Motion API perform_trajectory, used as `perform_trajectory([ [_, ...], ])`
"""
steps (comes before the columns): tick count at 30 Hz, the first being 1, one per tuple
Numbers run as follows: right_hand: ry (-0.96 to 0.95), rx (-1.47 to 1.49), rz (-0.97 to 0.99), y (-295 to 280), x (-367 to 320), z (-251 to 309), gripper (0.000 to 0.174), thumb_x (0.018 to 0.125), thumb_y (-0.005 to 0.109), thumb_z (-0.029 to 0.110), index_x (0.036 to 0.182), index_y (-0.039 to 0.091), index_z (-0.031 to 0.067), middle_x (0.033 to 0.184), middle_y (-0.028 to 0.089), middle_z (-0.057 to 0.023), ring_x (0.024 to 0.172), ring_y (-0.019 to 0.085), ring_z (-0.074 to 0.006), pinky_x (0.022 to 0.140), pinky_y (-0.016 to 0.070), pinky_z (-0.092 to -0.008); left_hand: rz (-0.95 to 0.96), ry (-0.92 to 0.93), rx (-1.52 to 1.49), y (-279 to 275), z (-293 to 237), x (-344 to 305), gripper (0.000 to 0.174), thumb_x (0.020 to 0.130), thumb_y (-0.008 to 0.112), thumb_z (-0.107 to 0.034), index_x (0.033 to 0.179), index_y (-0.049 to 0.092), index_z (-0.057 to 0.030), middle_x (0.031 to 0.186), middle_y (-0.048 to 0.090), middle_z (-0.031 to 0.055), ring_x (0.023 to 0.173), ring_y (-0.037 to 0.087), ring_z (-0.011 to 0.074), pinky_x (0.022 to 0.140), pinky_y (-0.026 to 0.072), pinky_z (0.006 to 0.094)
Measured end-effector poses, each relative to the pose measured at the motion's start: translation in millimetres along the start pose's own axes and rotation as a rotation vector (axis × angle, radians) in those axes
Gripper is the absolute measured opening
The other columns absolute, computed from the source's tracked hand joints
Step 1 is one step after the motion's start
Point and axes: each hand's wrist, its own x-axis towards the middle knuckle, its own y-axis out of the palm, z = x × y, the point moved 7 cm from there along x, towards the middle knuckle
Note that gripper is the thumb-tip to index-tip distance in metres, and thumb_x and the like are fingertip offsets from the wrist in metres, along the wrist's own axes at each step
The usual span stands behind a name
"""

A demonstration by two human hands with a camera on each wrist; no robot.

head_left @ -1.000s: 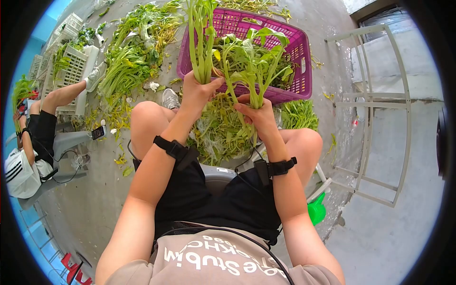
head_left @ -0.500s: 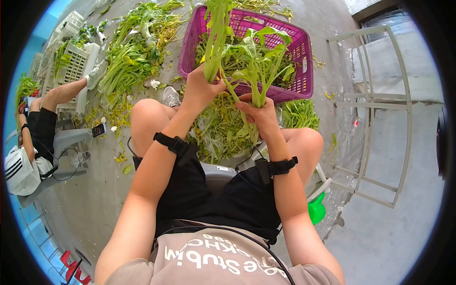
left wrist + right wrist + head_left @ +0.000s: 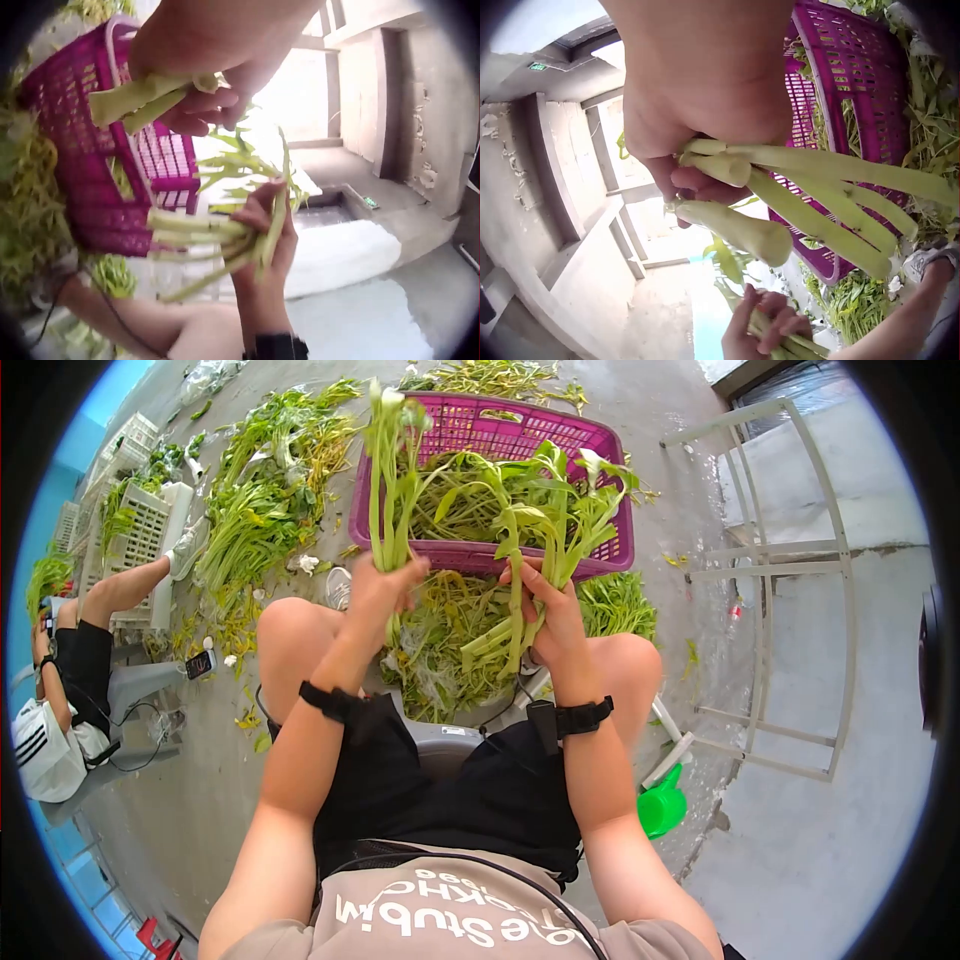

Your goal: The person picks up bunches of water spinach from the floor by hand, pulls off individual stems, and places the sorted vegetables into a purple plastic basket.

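Observation:
In the head view my left hand (image 3: 385, 588) grips an upright bunch of leafy green stalks (image 3: 391, 490), slightly blurred. The cut ends of that bunch (image 3: 127, 101) stick out beneath the hand in the left wrist view. To its right, my right hand (image 3: 552, 610) holds a second, more spread bunch of leafy stalks (image 3: 570, 535). Several thick pale stalk ends (image 3: 742, 232) fan out from the right hand in the right wrist view. One stalk (image 3: 276, 225) crosses the right hand's fingers in the left wrist view. Both bunches overlap the purple basket's near side in the head view.
A purple basket (image 3: 470, 553) with greens inside stands just ahead. Loose leaves and trimmings (image 3: 445, 650) lie between my knees. Piles of greens (image 3: 250, 510) cover the floor at left, near another seated person (image 3: 75, 700). A metal frame (image 3: 770, 570) stands at right.
My hands have drawn apart; the left hand has shifted left and down with its bunch. The right hand's stalks are more splayed, and the view has shifted slightly.

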Motion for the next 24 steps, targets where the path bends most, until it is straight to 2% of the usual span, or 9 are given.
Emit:
perform_trajectory([
  [2, -0.042, 0.11, 0.01, -4, 1, 5, 0.023, 0.098, 0.061, 0.015, 0.114, 0.063, -0.0028, 0.097, 0.068, -0.0104, 0.05, 0.043, -0.0081, 0.051, 0.0383, -0.0227, 0.065, -0.348, -0.023, 15, 40, -21, 0.034, 0.084, 0.081, -0.031, 0.089, 0.061, -0.0042, 0.064, 0.056, -0.0002, 0.042, 0.047, 0.0084, 0.043, 0.0437, 0.0259],
  [4, -0.053, 0.158, 0.024, -9, 4, 8, 0.024, 0.098, 0.062, 0.016, 0.113, 0.065, -0.002, 0.095, 0.069, -0.01, 0.05, 0.043, -0.0078, 0.052, 0.0404, -0.0229, 0.172, -0.508, -0.148, 35, 66, -39, 0.043, 0.08, 0.083, -0.041, 0.085, 0.059, -0.0067, 0.061, 0.052, -0.001, 0.042, 0.046, 0.0083, 0.043, 0.0453, 0.0266],
  [5, -0.053, 0.213, 0.033, -10, 4, 10, 0.024, 0.097, 0.064, 0.017, 0.112, 0.067, -0.0012, 0.092, 0.07, -0.0095, 0.05, 0.044, -0.0075, 0.052, 0.0425, -0.0231, 0.132, -0.547, -0.166, 39, 61, -43, 0.043, 0.082, 0.082, -0.043, 0.084, 0.058, -0.0074, 0.06, 0.05, -0.0016, 0.04, 0.044, 0.0084, 0.042, 0.0454, 0.0264],
  [8, -0.049, 0.242, 0.019, -11, 4, 9, 0.024, 0.097, 0.063, 0.016, 0.113, 0.067, -0.0015, 0.093, 0.07, -0.0095, 0.049, 0.043, -0.0075, 0.053, 0.0441, -0.0235, 0.038, -0.498, -0.125, 33, 64, -30, 0.04, 0.086, 0.078, -0.043, 0.086, 0.058, -0.0085, 0.059, 0.049, -0.002, 0.039, 0.041, 0.0089, 0.043, 0.0445, 0.0269],
  [13, -0.059, 0.217, 0.047, -5, 4, 12, 0.023, 0.097, 0.063, 0.015, 0.111, 0.067, -0.0023, 0.094, 0.07, -0.0096, 0.049, 0.043, -0.0077, 0.053, 0.0431, -0.0238, 0.023, -0.386, -0.224, 29, 49, -17, 0.023, 0.096, 0.066, -0.027, 0.096, 0.061, -0.0038, 0.063, 0.052, -0.0002, 0.043, 0.044, 0.0092, 0.047, 0.0461, 0.0291],
  [14, -0.07, 0.196, 0.05, -4, 4, 13, 0.022, 0.096, 0.063, 0.014, 0.109, 0.067, -0.0028, 0.094, 0.07, -0.0094, 0.049, 0.043, -0.008, 0.053, 0.0427, -0.0237, 0.022, -0.389, -0.223, 29, 46, -14, 0.023, 0.096, 0.066, -0.027, 0.096, 0.061, -0.0038, 0.063, 0.052, -0.0002, 0.043, 0.044, 0.0092, 0.047, 0.0461, 0.0291],
  [17, -0.051, 0.165, 0.071, 5, 3, 10, 0.019, 0.095, 0.065, 0.012, 0.106, 0.067, -0.003, 0.093, 0.07, -0.0086, 0.05, 0.044, -0.0087, 0.053, 0.0419, -0.0236, 0.097, -0.179, -0.382, 35, 28, 1, 0.018, 0.097, 0.066, -0.022, 0.101, 0.061, -0.0052, 0.075, 0.058, 0.0014, 0.051, 0.051, 0.0092, 0.05, 0.0475, 0.028],
  [21, -0.045, 0.064, 0.086, 13, 4, 3, 0.02, 0.091, 0.071, 0.011, 0.105, 0.067, -0.0029, 0.088, 0.07, -0.0074, 0.051, 0.047, -0.0085, 0.051, 0.0413, -0.0241, 0.093, -0.076, -0.49, 34, 7, 10, 0.02, 0.096, 0.068, -0.022, 0.101, 0.061, -0.0033, 0.074, 0.059, 0.0021, 0.047, 0.049, 0.0083, 0.048, 0.0466, 0.0265],
  [24, -0.01, -0.12, -0.004, 13, 4, -2, 0.023, 0.086, 0.078, 0.011, 0.102, 0.068, -0.002, 0.077, 0.067, -0.0038, 0.051, 0.048, -0.0072, 0.049, 0.0398, -0.0238, 0.088, -0.002, -0.463, 26, -5, 13, 0.02, 0.095, 0.07, -0.022, 0.102, 0.063, -0.0037, 0.07, 0.058, 0.0005, 0.047, 0.048, 0.0072, 0.047, 0.0439, 0.0257],
])
